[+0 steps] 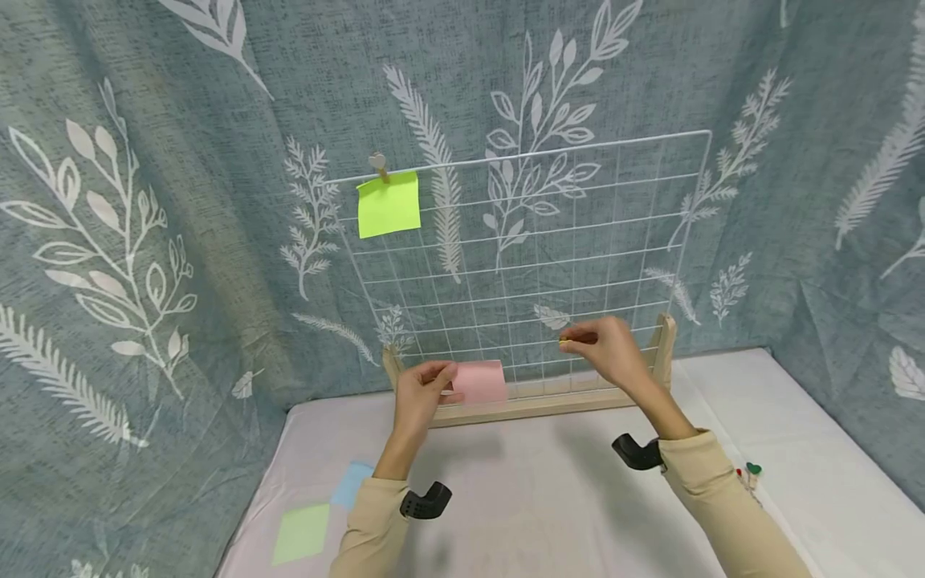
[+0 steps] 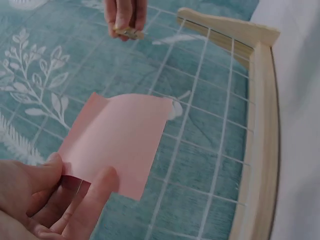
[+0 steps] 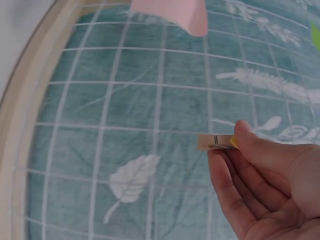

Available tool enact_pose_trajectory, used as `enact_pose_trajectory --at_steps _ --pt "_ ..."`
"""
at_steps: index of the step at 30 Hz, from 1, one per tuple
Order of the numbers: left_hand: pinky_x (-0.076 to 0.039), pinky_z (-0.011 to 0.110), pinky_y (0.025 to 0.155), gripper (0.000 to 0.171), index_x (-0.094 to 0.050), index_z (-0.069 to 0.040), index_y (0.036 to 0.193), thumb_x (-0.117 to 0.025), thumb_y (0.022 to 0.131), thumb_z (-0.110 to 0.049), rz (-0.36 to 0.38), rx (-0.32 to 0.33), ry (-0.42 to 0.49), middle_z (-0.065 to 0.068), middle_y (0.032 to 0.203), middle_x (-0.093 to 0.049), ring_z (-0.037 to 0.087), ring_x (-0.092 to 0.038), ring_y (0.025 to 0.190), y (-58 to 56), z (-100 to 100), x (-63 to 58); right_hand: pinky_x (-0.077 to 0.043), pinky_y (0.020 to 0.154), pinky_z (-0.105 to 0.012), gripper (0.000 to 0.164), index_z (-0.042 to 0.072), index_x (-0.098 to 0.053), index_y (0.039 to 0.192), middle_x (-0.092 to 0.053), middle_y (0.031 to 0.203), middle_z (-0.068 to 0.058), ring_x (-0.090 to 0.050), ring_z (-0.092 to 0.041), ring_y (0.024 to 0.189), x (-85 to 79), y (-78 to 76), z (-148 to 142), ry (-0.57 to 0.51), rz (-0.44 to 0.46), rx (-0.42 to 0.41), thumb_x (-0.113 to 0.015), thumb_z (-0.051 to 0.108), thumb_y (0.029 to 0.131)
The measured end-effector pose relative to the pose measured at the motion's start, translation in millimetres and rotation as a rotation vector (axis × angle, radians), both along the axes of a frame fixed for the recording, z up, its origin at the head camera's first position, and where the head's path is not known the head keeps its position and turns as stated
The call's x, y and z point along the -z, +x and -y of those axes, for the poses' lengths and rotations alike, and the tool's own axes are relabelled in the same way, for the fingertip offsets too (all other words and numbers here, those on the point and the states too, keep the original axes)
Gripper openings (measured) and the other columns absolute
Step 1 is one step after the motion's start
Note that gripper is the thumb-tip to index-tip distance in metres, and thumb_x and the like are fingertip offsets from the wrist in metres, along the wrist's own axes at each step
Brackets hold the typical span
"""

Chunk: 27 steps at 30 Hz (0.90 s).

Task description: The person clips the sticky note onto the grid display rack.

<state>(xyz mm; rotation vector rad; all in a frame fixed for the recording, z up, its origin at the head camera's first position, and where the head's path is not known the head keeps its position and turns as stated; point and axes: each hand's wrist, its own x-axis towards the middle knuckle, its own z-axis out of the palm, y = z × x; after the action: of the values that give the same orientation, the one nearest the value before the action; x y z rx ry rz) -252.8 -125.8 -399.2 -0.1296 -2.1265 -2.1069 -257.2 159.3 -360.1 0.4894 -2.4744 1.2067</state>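
The left hand (image 1: 417, 395) pinches the pink paper (image 1: 480, 381) between thumb and fingers along its near edge, the paper reaching out toward 3 o'clock. Its forearm rises from 7 o'clock. The right hand (image 1: 610, 347) nips a small clothespin (image 3: 206, 142) between thumb tip and index finger, its other fingers loosely bent below; that forearm comes in from 5 o'clock.

The paper is pale pink, plain and roughly square, slightly bowed, its far edge arched in the left wrist view. The clothespin is bare wood with a metal spring and a bit of yellow by the thumb; in the right wrist view its wooden end points to 9 o'clock.

Both are held in front of a white wire grid (image 1: 506, 325), paper toward 7 o'clock from its centre, clothespin toward 5; whether the paper touches the wires cannot be told. The grid stands in a wooden base (image 1: 535, 408). At its 10 o'clock, a second clip (image 1: 385, 174) fastens a bright green note (image 1: 390, 207).

On the white table (image 1: 520, 498), a blue note (image 1: 352, 484) and a pale green note (image 1: 302, 534) lie between 7 and 8 o'clock from the left hand.
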Motion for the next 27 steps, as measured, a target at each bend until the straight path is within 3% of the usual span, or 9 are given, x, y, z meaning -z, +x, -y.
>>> enact_pose_trajectory --at_steps 7,16,27 --pt "-0.064 0.031 0.066 0.02 -0.068 0.013 0.107 -0.063 0.095 -0.002 -0.047 0.001 -0.03 0.017 0.089 -0.066 0.014 -0.068 0.07 1.3 -2.0 -14.4 -0.062 0.078 -0.044 0.017 -0.004 -0.075 0.102 -0.073 0.098 -0.018 -0.071 -0.03 0.086 -14.3 0.4 12.0 -0.038 -0.023 -0.025 -0.073 0.006 0.088" --pt "-0.064 0.033 0.07 0.021 -0.07 0.009 0.107 -0.065 0.094 -0.007 -0.055 0.011 -0.001 0.012 0.085 -0.063 0.014 -0.069 0.069 -1.2 -9.8 -38.2 -0.062 0.079 -0.043 0.017 -0.002 -0.075 0.103 -0.073 0.099 -0.017 -0.072 -0.028 0.086 -34.0 1.5 14.7 -0.048 -0.036 -0.039 -0.073 0.007 0.088" --pt "-0.064 0.031 0.07 0.024 -0.068 0.011 0.11 -0.065 0.094 -0.007 -0.11 0.035 0.042 0.014 0.087 -0.065 0.013 -0.07 0.065 -1.0 -20.6 -66.9 -0.061 0.076 -0.042 0.016 -0.002 -0.075 0.102 -0.073 0.099 -0.016 -0.071 -0.028 0.087 -61.0 4.7 20.0 -0.058 -0.077 -0.051 -0.072 0.008 0.09"
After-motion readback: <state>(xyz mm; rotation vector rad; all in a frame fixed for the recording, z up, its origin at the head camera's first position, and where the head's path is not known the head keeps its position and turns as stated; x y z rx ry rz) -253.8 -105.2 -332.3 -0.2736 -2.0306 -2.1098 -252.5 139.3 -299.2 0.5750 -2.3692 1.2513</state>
